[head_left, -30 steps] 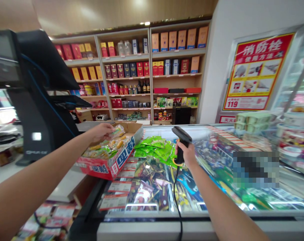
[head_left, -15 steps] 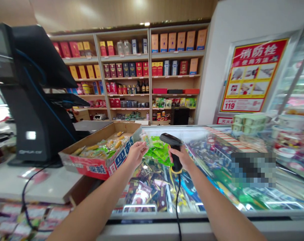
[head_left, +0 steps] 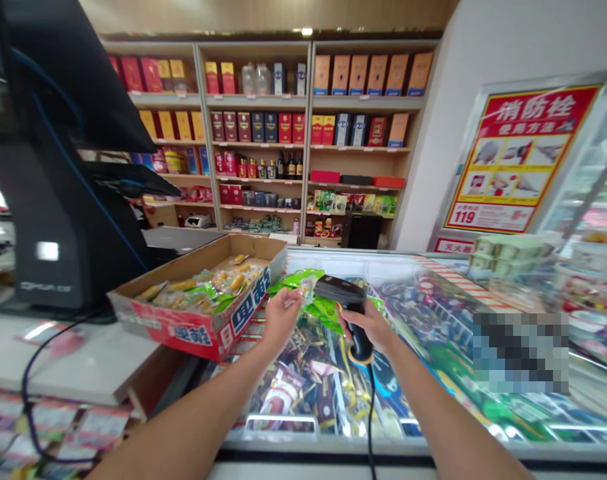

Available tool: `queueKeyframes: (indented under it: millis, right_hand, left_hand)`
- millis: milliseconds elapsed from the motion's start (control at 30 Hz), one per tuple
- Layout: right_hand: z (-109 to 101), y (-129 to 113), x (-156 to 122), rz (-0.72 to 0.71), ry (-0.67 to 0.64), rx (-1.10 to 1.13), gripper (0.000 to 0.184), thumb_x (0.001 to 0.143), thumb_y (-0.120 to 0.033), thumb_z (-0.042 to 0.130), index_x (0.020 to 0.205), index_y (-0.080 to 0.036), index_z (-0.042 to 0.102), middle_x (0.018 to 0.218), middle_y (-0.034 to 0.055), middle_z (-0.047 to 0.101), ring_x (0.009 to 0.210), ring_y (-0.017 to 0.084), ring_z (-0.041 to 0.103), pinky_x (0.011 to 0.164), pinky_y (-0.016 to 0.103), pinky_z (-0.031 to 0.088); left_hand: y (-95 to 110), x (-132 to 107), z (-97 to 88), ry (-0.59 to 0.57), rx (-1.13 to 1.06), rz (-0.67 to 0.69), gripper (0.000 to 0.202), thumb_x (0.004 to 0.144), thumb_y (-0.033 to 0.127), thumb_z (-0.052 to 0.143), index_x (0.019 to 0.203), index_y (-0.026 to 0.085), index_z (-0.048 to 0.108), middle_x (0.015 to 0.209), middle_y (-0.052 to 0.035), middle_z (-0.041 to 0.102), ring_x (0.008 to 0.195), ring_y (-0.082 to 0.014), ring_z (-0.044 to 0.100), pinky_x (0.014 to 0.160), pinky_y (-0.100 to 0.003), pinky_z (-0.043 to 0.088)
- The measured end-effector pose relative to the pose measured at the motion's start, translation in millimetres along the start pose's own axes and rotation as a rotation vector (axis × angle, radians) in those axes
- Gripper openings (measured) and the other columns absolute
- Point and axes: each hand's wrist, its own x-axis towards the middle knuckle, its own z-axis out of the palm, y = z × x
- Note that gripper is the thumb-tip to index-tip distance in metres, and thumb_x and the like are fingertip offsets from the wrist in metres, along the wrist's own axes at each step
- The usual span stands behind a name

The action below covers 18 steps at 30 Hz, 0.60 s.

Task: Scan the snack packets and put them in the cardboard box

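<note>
My left hand [head_left: 281, 315] pinches a small clear snack packet [head_left: 306, 291] and holds it in front of the scanner's head. My right hand [head_left: 371, 328] grips the handle of a black corded barcode scanner [head_left: 344, 300], which points left at the packet. Both hands hover above the glass lid of a chest freezer [head_left: 433, 347]. Just left of my left hand sits an open cardboard box [head_left: 203, 327] holding several yellow and green snack packets. A pile of green packets [head_left: 328, 310] lies on the freezer glass under the scanner.
A black checkout terminal [head_left: 58, 200] stands on the white counter [head_left: 73, 373] at left, with a cable trailing down. Shelves of boxed goods and bottles [head_left: 283, 133] line the back wall. Stacked tubs [head_left: 508, 257] sit at right below a red and yellow poster [head_left: 518, 157].
My left hand took a packet from the cardboard box and carried it right to the scanner. My right hand with the scanner moved slightly left and lower.
</note>
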Motion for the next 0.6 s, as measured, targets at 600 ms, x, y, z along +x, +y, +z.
queueKeyframes:
  millis: [600]
  right_hand:
    - [-0.3, 1.7, -0.4, -0.022, -0.004, -0.015, 0.023, 0.071, -0.038, 0.07, 0.074, -0.018, 0.059, 0.052, -0.0021, 0.057, 0.037, 0.012, 0.051, 0.041, 0.025, 0.039]
  left_hand:
    - [-4.7, 1.9, -3.4, -0.023, 0.068, 0.027, 0.019, 0.061, 0.03, 0.068, 0.062, 0.021, 0.052, 0.065, 0.0004, 0.064, 0.065, -0.0151, 0.061, 0.068, -0.027, 0.047]
